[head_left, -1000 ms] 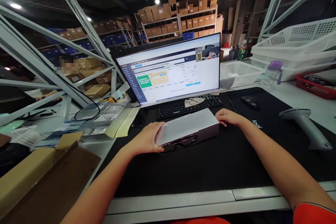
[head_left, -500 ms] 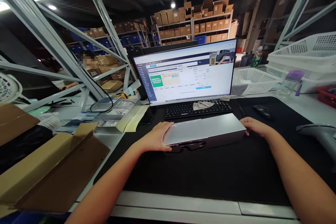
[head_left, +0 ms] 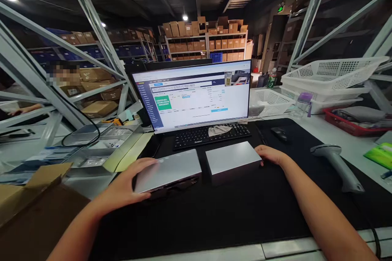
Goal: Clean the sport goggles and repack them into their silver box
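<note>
- Left hand (head_left: 124,185): spread wide across the left end of a silver box (head_left: 171,167), thumb at the near side, fingers over the far edge; holding it.
- Right hand (head_left: 271,155): fingers curled narrow at the right end of a second silver piece (head_left: 232,157); holding it by that end.
- Position: both silver items lie side by side on the black mat (head_left: 214,220), apart, with a narrow strip of mat between. Tops silver, near sides dark; print on the left one blurred.
- Mat lies on the white counter (head_left: 317,135).
- Behind the pair: keyboard (head_left: 190,138), with a crumpled grey cloth (head_left: 219,131) resting on its keys; monitor (head_left: 192,102) beyond, screen lit.
- Right of the right hand: black mouse (head_left: 279,133) near, grey scanner (head_left: 339,167) farther out, both on the mat.
- Far right: red tray (head_left: 339,128) with items inside; white perforated baskets (head_left: 330,74) stacked behind it.
- Left edge: open cardboard carton (head_left: 45,208), beside the left forearm.
</note>
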### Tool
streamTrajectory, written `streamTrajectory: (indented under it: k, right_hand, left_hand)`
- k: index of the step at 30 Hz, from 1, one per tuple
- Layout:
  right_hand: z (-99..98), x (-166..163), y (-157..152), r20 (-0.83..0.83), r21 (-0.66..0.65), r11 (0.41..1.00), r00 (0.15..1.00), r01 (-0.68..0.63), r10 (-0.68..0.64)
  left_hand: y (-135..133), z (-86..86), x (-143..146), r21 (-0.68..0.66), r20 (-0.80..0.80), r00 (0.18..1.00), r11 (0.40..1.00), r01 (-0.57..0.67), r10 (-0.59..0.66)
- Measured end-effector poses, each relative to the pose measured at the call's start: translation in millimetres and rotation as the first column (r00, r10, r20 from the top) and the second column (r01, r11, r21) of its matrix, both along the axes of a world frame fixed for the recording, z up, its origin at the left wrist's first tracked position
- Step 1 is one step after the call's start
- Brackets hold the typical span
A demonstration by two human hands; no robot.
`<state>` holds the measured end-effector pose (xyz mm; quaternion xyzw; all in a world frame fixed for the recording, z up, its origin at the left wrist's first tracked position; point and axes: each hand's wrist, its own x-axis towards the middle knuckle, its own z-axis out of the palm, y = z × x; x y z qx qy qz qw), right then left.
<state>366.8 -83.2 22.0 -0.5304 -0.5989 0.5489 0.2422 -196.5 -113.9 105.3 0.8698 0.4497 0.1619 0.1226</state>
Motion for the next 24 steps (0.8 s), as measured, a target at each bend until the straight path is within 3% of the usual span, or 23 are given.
streamTrajectory:
  k: [6,11,14,18,22,24]
  right_hand:
    - [18.0,11,-5,0.055,0.029,0.995,0.994,-0.098,0.096]
    - [27.8,17,-15,0.050,0.328,0.932,0.988,-0.155,0.147]
    - [27.6,8,-21,0.099,0.259,0.945,0.979,-0.201,0.181]
    - [22.6,-4,-24,0.193,0.185,0.957,0.963,-0.223,0.188]
    - [5.7,-16,-17,0.165,0.283,0.959,0.986,-0.032,-0.016]
    - [-4.0,-26,-12,0.112,0.302,0.951,0.988,0.068,-0.106]
  left_hand:
    - [-16,-28.6,-19,0.131,0.185,0.959,0.962,-0.240,0.214]
    - [-31,-78.9,-21,-0.093,0.372,0.857,0.933,-0.347,0.356]
    - [-35,-97.2,-19,-0.165,0.371,0.854,0.931,-0.326,0.365]
    - [-41,-83.0,-14,-0.137,0.489,0.783,0.920,-0.367,0.385]
    - [-58,-46.9,-9,0.007,0.714,0.617,0.877,-0.480,0.332]
    - [-67,-30.1,-5,0.138,0.738,0.618,0.837,-0.529,0.269]
